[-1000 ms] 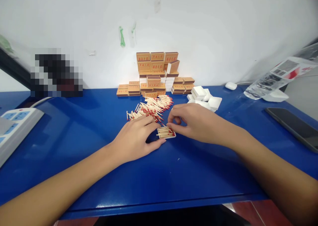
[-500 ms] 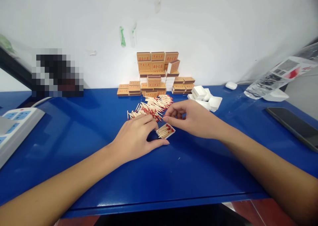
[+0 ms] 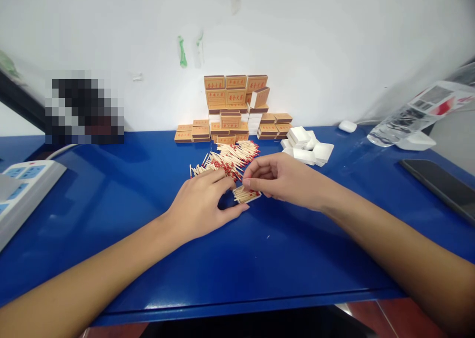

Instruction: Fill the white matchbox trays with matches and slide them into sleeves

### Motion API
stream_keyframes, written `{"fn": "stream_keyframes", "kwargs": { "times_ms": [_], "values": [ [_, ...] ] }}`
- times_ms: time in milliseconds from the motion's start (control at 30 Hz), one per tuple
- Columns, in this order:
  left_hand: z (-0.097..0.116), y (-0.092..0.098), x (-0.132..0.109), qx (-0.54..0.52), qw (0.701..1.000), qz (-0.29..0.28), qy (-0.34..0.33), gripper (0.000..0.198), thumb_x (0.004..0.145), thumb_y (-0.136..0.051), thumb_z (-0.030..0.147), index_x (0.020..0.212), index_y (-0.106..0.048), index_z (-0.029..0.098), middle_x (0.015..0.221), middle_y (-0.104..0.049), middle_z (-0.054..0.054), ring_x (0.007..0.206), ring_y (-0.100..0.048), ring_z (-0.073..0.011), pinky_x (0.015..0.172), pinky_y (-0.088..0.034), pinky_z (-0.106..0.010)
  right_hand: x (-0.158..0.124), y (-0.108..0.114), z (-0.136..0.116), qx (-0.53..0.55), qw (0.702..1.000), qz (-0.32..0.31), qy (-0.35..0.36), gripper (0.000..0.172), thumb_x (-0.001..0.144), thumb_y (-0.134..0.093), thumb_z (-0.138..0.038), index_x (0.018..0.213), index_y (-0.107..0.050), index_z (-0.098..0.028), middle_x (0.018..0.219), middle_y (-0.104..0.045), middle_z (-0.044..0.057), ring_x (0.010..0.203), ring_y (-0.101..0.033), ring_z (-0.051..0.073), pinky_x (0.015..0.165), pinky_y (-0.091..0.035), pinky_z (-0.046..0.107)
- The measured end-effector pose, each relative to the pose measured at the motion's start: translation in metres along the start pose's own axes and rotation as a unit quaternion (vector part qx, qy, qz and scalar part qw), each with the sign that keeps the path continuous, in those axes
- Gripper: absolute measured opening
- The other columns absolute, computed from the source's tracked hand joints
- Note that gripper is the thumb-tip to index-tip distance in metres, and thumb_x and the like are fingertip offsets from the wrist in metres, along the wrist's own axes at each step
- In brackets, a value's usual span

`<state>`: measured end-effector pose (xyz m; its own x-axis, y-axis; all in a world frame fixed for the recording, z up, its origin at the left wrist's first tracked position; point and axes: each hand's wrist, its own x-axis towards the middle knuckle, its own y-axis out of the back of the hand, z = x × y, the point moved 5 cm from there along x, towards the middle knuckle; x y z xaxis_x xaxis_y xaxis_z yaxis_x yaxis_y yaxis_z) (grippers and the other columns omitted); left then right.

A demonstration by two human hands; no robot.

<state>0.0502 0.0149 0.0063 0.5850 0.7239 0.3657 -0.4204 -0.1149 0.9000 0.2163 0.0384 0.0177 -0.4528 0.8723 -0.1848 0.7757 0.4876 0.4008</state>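
Note:
A small white matchbox tray (image 3: 248, 199) with matches lying in it rests on the blue table. My left hand (image 3: 208, 199) grips it from the left, thumb at the near side and index finger at the far side. My right hand (image 3: 272, 179) is over the tray's far right part, thumb and index finger pinched on a match (image 3: 243, 188); most of that match is hidden by the fingers. Just beyond both hands lies a loose heap of red-headed matches (image 3: 233, 157), which the left hand's knuckles partly cover.
Printed matchboxes (image 3: 235, 98) are stacked against the wall. Empty white trays (image 3: 308, 147) lie in a pile to their right. A plastic bottle (image 3: 415, 110), a white earphone case (image 3: 348, 126) and a phone (image 3: 440, 187) are at right; a power strip (image 3: 33, 184) at left.
My right hand has come from beside the match heap down over the tray, its pinched fingers now at the matches inside. My left hand stays at the tray, nearly still.

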Motion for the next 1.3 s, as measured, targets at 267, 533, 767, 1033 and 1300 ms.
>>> {"fn": "stream_keyframes", "kwargs": {
  "times_ms": [267, 533, 767, 1033, 1300],
  "values": [
    [0.000, 0.000, -0.001, -0.008, 1.000, 0.001, -0.001, 0.032, 0.092, -0.070, 0.051, 0.095, -0.069, 0.019, 0.091, -0.068, -0.003, 0.080, -0.065, -0.0186, 0.068, -0.047, -0.031, -0.002, 0.006, -0.003, -0.215, 0.973, 0.041, 0.070, 0.012, 0.086, -0.070, -0.031, 0.086, -0.075, -0.020, 0.072, -0.064, -0.001, 0.063, -0.050, 0.012, 0.060, -0.036, 0.029],
    [0.001, 0.000, -0.001, -0.006, 1.000, -0.008, -0.003, 0.031, 0.093, -0.069, 0.050, 0.096, -0.069, 0.019, 0.091, -0.067, -0.003, 0.081, -0.064, -0.0188, 0.069, -0.048, -0.032, -0.007, 0.004, -0.011, -0.266, 0.947, 0.052, 0.172, 0.009, 0.091, -0.068, -0.025, 0.092, -0.076, -0.022, 0.087, -0.064, 0.002, 0.075, -0.054, 0.014, 0.069, -0.039, 0.029],
    [0.003, 0.001, 0.002, -0.009, 1.000, -0.023, -0.012, 0.026, 0.093, -0.067, 0.041, 0.084, -0.064, 0.018, 0.087, -0.064, -0.004, 0.082, -0.063, -0.0199, 0.071, -0.050, -0.033, -0.014, -0.013, -0.016, -0.255, 0.927, -0.046, 0.270, 0.030, 0.091, -0.056, -0.006, 0.108, -0.074, -0.023, 0.096, -0.059, 0.004, 0.080, -0.056, 0.015, 0.070, -0.044, 0.029],
    [0.003, 0.000, 0.001, -0.009, 1.000, -0.020, -0.014, 0.027, 0.094, -0.067, 0.042, 0.085, -0.064, 0.017, 0.088, -0.063, -0.003, 0.081, -0.062, -0.0192, 0.070, -0.049, -0.034, -0.015, -0.007, -0.018, -0.288, 0.918, -0.030, 0.272, 0.031, 0.089, -0.056, -0.005, 0.106, -0.077, -0.021, 0.097, -0.057, 0.005, 0.083, -0.056, 0.017, 0.073, -0.044, 0.031],
    [0.003, 0.001, 0.000, -0.014, 0.999, -0.025, -0.017, 0.024, 0.093, -0.069, 0.042, 0.097, -0.070, 0.018, 0.091, -0.064, -0.003, 0.082, -0.063, -0.0186, 0.070, -0.049, -0.033, -0.018, -0.001, -0.020, -0.283, 0.920, -0.044, 0.266, 0.024, 0.088, -0.060, -0.007, 0.096, -0.078, -0.021, 0.094, -0.062, 0.004, 0.079, -0.057, 0.015, 0.072, -0.044, 0.030]
  ]
}}
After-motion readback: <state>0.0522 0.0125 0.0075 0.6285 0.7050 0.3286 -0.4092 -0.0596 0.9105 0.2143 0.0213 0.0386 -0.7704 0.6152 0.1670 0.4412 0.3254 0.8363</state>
